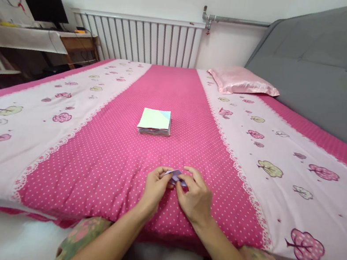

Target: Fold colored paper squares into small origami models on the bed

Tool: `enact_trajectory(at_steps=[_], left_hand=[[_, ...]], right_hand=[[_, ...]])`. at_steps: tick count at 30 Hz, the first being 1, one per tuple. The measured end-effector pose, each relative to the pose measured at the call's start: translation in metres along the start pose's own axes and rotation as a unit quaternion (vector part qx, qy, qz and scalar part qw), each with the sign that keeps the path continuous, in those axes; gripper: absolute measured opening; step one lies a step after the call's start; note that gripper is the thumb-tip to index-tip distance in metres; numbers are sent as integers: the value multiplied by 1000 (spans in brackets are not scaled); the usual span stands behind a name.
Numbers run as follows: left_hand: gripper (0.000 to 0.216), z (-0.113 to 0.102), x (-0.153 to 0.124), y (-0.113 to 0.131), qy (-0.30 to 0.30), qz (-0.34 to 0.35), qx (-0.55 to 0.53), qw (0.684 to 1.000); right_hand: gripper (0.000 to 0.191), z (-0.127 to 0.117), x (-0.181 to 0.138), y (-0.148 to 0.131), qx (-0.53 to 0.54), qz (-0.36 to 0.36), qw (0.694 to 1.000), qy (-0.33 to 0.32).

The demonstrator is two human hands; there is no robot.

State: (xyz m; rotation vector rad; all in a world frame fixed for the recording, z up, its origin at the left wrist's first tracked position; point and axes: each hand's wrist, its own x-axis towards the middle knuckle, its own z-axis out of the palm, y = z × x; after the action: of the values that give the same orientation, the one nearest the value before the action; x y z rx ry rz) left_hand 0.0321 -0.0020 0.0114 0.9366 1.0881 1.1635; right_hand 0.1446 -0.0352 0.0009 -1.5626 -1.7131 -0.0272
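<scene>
A small piece of folded purple paper point(176, 176) is held between my two hands, just above the near part of the bed. My left hand point(155, 189) pinches its left side between thumb and fingers. On the other side, my right hand point(194, 195) grips the paper with thumb and index finger, the other fingers curled around. Parts of the paper are covered by my fingers. Farther out on the pink dotted strip lies a square stack of coloured paper point(155, 120), with a pale green sheet on top and a bluish corner.
The bed point(115, 155) has a pink and white tree-patterned cover. A pink satin pillow point(241, 80) rests near the grey headboard point(332, 68). Behind stands a white radiator point(142, 39). A monitor point(43, 3) is on a desk point(24, 39) at the left.
</scene>
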Motion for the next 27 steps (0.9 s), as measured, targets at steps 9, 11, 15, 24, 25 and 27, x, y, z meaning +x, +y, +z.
enact_trajectory(at_steps=[9, 11, 15, 24, 25, 27], left_hand=[[12, 2, -2, 2, 1, -3, 4, 1000], [11, 2, -2, 2, 2, -4, -6, 1000], [10, 2, -2, 1, 1, -12, -10, 1000], [13, 2, -2, 1, 8, -20, -12, 1000], [13, 2, -2, 0, 7, -20, -10, 1000], [12, 1, -2, 0, 5, -19, -5, 1000]], right_hand=[[16, 1, -2, 2, -35, -27, 999, -5], [16, 2, -2, 3, -43, -38, 998, -5], [17, 3, -2, 2, -66, -63, 996, 7], [17, 7, -2, 2, -64, -85, 994, 29], [18, 7, -2, 2, -65, -85, 994, 26], [19, 7, -3, 3, -64, -83, 994, 22]])
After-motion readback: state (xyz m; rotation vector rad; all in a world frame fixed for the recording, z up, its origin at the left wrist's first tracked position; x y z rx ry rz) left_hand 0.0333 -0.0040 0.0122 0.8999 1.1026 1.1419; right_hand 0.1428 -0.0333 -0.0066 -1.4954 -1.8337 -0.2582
